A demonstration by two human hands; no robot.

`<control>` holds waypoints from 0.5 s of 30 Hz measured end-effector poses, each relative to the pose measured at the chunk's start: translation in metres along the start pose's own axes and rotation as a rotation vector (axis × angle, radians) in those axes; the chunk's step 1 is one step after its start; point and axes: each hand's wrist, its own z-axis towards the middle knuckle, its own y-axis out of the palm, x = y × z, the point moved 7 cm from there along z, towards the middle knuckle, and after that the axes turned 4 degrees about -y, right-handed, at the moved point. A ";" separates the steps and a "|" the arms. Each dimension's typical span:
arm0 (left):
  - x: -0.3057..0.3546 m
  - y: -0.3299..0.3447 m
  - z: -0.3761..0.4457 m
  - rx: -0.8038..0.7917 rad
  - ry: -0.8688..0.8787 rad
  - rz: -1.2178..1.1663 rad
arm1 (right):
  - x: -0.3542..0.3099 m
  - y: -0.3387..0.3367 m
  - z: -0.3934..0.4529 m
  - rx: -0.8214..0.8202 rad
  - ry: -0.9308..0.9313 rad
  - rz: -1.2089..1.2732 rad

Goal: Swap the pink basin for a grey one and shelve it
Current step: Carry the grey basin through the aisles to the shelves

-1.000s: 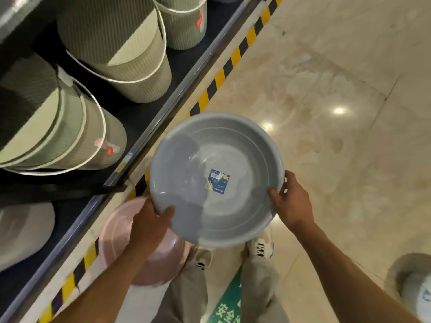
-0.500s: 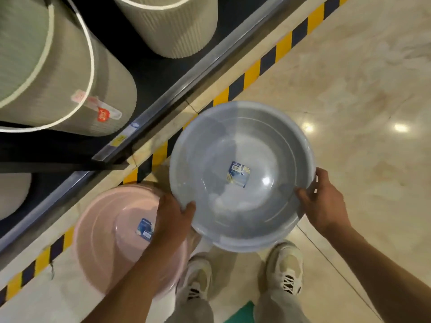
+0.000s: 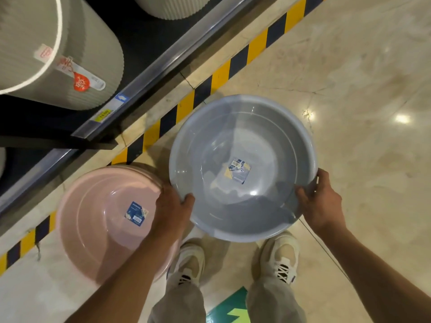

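I hold a round grey basin (image 3: 242,141) level in front of me, a blue label in its bottom. My left hand (image 3: 172,210) grips its near-left rim, thumb inside. On the near-right rim my right hand (image 3: 319,201) grips the same way. A pink basin (image 3: 98,220) with a blue label rests on the floor at lower left, beside the shelf base; my left forearm covers part of its right side.
A dark shelf (image 3: 149,64) with a metal front rail runs diagonally at upper left, holding ribbed grey-green bins (image 3: 77,66). Yellow-black hazard tape (image 3: 210,82) edges the shelf base. My feet in pale trainers (image 3: 282,259) stand on polished beige floor, a green floor sticker (image 3: 231,308) between them.
The view has tilted down and to the left, so the pink basin on the floor shows in full. The grey basin has come lower and to the right; both hands keep their grip.
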 end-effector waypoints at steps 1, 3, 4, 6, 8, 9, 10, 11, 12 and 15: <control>-0.002 0.002 0.002 0.005 -0.012 0.011 | 0.002 0.001 0.000 0.003 0.003 0.001; -0.005 0.004 0.007 0.012 -0.024 0.030 | 0.004 0.004 0.002 0.013 0.003 0.003; -0.006 0.006 0.008 0.012 -0.021 0.034 | 0.005 0.005 0.004 0.018 0.002 -0.003; -0.007 0.006 0.010 0.017 -0.016 0.030 | 0.005 0.005 0.006 0.029 -0.004 -0.039; -0.006 0.003 0.010 0.027 -0.020 0.023 | 0.002 0.004 0.008 0.039 -0.013 -0.076; -0.005 0.001 0.009 0.032 -0.021 0.024 | -0.001 0.002 0.008 0.043 -0.013 -0.076; -0.004 -0.002 0.006 0.038 -0.024 0.026 | -0.005 0.000 0.008 0.046 -0.012 -0.067; -0.002 -0.005 0.003 0.044 -0.026 0.026 | -0.008 -0.002 0.006 0.047 -0.008 -0.055; 0.001 -0.008 0.000 0.050 -0.025 0.023 | -0.011 -0.005 0.004 0.050 -0.002 -0.044; 0.019 -0.022 -0.015 0.060 0.004 0.001 | -0.021 -0.023 -0.009 0.083 0.005 -0.022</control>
